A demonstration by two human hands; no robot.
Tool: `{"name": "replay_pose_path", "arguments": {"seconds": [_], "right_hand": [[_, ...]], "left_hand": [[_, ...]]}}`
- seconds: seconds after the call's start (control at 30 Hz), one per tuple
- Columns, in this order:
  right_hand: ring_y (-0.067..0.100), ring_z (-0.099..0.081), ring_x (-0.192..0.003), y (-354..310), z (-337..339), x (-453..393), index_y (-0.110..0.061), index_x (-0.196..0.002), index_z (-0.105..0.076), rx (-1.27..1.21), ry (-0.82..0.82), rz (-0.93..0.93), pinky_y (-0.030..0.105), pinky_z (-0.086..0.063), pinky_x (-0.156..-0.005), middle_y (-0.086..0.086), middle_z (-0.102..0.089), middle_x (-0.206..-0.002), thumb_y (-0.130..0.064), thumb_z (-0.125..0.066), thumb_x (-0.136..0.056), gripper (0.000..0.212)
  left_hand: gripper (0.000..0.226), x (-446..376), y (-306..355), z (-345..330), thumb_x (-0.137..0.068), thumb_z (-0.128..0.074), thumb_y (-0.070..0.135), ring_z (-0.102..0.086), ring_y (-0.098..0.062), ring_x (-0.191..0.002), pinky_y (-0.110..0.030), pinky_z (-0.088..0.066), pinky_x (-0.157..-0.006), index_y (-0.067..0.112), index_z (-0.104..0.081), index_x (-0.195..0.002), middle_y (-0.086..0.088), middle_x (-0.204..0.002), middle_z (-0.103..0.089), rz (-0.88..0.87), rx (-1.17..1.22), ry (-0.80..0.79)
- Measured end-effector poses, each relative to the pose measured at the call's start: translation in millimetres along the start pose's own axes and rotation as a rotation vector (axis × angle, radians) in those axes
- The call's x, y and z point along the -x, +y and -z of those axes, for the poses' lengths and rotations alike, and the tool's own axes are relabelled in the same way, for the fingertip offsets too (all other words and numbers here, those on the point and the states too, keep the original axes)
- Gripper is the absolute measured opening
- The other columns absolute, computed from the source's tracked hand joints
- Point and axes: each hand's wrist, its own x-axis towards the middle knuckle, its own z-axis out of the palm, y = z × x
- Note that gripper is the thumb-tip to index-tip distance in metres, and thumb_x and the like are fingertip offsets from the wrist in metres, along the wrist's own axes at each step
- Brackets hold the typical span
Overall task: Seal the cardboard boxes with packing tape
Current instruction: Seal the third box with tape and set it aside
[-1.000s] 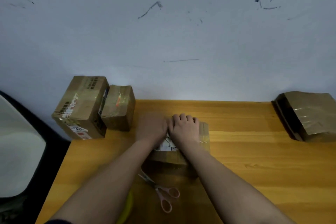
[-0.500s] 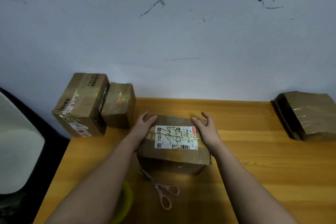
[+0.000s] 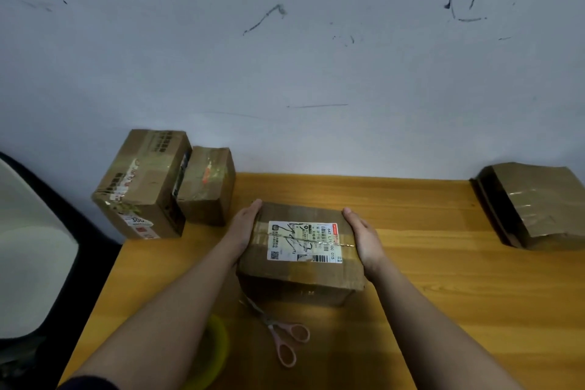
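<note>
Two flat hands, left hand and right hand, pressing box sides, wooden table, scuffed wall

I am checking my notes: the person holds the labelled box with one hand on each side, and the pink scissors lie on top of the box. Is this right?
One detail is wrong. The pink scissors lie on the table in front of the labelled box, not on top of it, as the head view shows. The left hand and right hand do hold its sides.

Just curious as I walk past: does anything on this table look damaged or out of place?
Yes: the shipping label on the box between the hands is scribbled over in black, and the package at far right looks crumpled.
</note>
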Motion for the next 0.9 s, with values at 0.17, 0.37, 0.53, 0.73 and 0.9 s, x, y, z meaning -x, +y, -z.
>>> {"name": "replay_pose_path", "arguments": {"seconds": [0.17, 0.37, 0.53, 0.73, 0.9], "right_hand": [[0.027, -0.065, -0.097, -7, 2, 14, -0.021, -0.117, -0.061, 0.86, 0.41, 0.418, 0.034, -0.048, -0.074, 0.003, -0.068, -0.113, -0.047, -0.045, -0.098, 0.035], [0.022, -0.018, -0.147, 5, -21, 37, -0.026, -0.152, -0.021, 1.461, 0.177, 0.619, 0.043, -0.027, -0.113, -0.003, -0.022, -0.159, -0.053, -0.023, -0.101, 0.058], [0.017, -0.006, -0.149, 0, -19, 35, -0.027, -0.153, -0.017, 1.453, 0.1, 0.56, 0.043, -0.017, -0.116, -0.006, -0.017, -0.161, -0.066, -0.019, -0.095, 0.07], [0.026, -0.021, -0.144, -3, -15, 29, -0.025, -0.151, -0.024, 1.328, 0.147, 0.446, 0.047, -0.03, -0.111, -0.003, -0.021, -0.159, -0.066, -0.024, -0.095, 0.07], [0.039, -0.049, -0.126, 0, -25, 34, -0.02, -0.153, -0.015, 1.229, 0.235, 0.267, 0.043, -0.049, -0.086, 0.008, -0.01, -0.16, -0.072, -0.028, -0.09, 0.083]], "left_hand": [[0.044, 13, -15, 1, -0.1, -0.033, 0.047, -0.056, -0.013, -0.078, -0.031, -0.044, -0.068, 0.013, -0.052, -0.121, -0.004, -0.101, -0.061, -0.305, -0.605, 0.308], [0.069, 32, -30, -20, -0.098, -0.029, 0.053, -0.029, -0.03, -0.14, -0.045, -0.044, -0.102, 0.02, -0.001, -0.153, -0.009, -0.159, -0.009, -0.399, -1.01, 0.316], [0.065, 25, -24, -21, -0.098, -0.031, 0.051, -0.046, -0.028, -0.124, -0.039, -0.047, -0.093, 0.023, -0.009, -0.152, -0.012, -0.152, -0.023, -0.403, -0.96, 0.236], [0.071, 53, -51, -5, -0.097, -0.049, 0.041, -0.026, -0.023, -0.139, -0.037, -0.033, -0.107, 0.021, -0.009, -0.153, -0.004, -0.157, -0.011, -0.46, -0.538, 0.149], [0.072, 77, -47, -17, -0.094, -0.053, 0.045, -0.042, -0.027, -0.132, -0.036, -0.04, -0.098, 0.012, -0.022, -0.15, -0.009, -0.149, -0.038, -0.106, -0.137, 0.191]]}}
